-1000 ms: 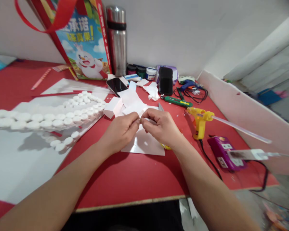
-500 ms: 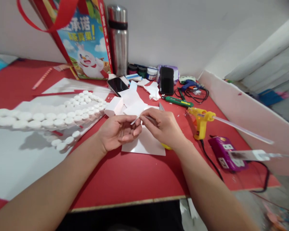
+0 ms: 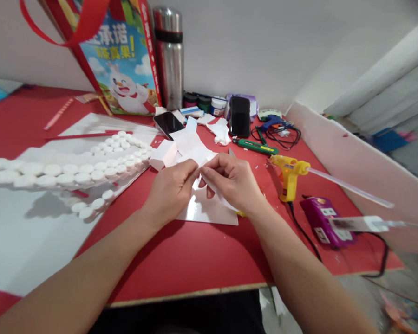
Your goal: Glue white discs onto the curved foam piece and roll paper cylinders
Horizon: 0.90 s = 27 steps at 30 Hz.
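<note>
The left hand [image 3: 172, 188] and right hand [image 3: 237, 181] pinch a white strip [image 3: 225, 203] (partly hidden behind them), its full length unclear.

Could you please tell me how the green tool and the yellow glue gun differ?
The green tool is slim and straight, while the glue gun is chunkier, with a handle. A black cord and a clear stick extend from the glue gun; neither shows on the green tool. Both lie on the red table, outside the left hand and right hand.
</note>
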### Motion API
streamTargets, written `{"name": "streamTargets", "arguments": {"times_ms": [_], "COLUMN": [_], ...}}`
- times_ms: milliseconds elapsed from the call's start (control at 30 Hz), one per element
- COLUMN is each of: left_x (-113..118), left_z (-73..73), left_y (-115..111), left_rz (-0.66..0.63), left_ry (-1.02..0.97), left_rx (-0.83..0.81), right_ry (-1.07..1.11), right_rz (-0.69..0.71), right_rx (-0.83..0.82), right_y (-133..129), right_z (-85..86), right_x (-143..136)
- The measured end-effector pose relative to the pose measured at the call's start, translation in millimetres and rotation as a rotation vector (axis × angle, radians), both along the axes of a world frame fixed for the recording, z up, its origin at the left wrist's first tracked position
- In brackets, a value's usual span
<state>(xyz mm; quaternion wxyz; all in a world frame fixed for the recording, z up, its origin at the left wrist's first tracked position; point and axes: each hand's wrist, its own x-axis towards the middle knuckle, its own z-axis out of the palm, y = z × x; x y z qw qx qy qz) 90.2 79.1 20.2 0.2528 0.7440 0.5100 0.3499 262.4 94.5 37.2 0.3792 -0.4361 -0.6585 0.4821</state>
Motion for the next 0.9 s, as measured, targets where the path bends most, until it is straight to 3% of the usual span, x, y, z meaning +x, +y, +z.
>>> {"name": "streamTargets", "arguments": {"times_ms": [133, 233, 467, 700, 900], "left_x": [1.4, 1.3, 0.4, 0.0, 0.6], "left_z": [-1.3, -3.0, -0.7, 0.6, 1.9], "left_y": [-1.0, 0.2, 0.7, 0.9, 0.1], "left_rz": [0.032, 0.007, -0.020, 0.071, 0.034], "left_ry": [0.320, 0.391, -0.115, -0.194, -0.264], "left_rx": [0.145, 0.169, 0.102, 0.110, -0.003], "right_ry": [0.009, 0.018, 0.239, 0.532, 0.520], "right_rz": [-0.016, -0.034, -0.016, 0.030, 0.129], "right_rx": [-0.066, -0.070, -0.231, -0.690, -0.718], "right_y": [0.6, 2.7, 3.5, 13.3, 15.2], "right_z": [-2.8, -6.5, -2.8, 3.2, -0.3], "right_x": [-2.0, -1.4, -2.4, 4.3, 9.3]}}
